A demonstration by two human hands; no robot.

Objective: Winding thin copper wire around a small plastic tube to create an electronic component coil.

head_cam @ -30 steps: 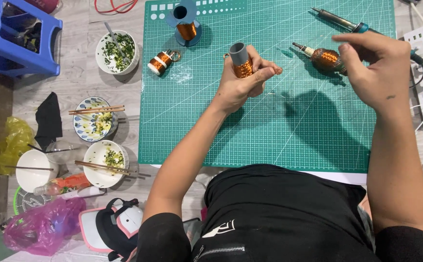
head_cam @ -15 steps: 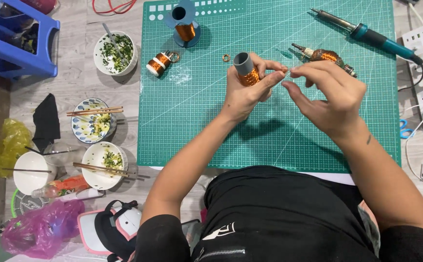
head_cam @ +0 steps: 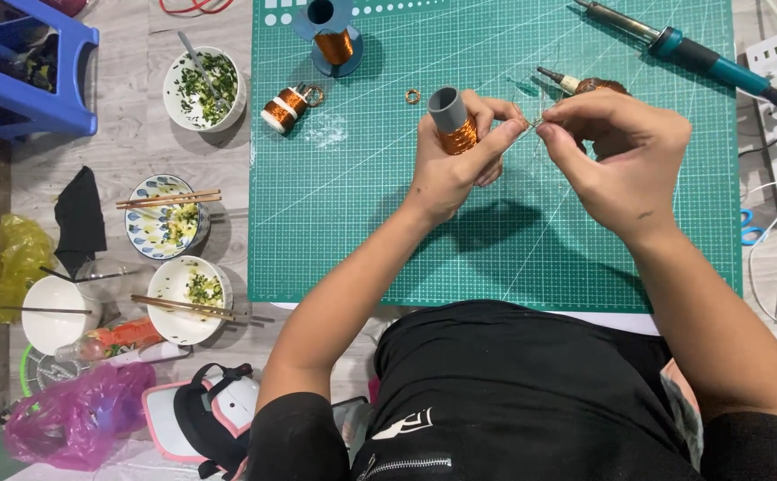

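My left hand (head_cam: 451, 165) is closed round a grey tube wound w/ copper wire (head_cam: 452, 121), held upright above the green cutting mat (head_cam: 353, 214), approx. centre. Right hand (head_cam: 625, 156): fingertips (head_cam: 544, 132) pinched on something too fine to identify, just beside the coil. Soldering iron (head_cam: 682, 46) lies at the mat's far right corner.

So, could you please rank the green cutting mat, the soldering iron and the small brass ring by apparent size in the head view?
1. Green cutting mat, by far the largest.
2. Soldering iron.
3. Small brass ring, the smallest.
All lie flat at one level, so the order is safe.
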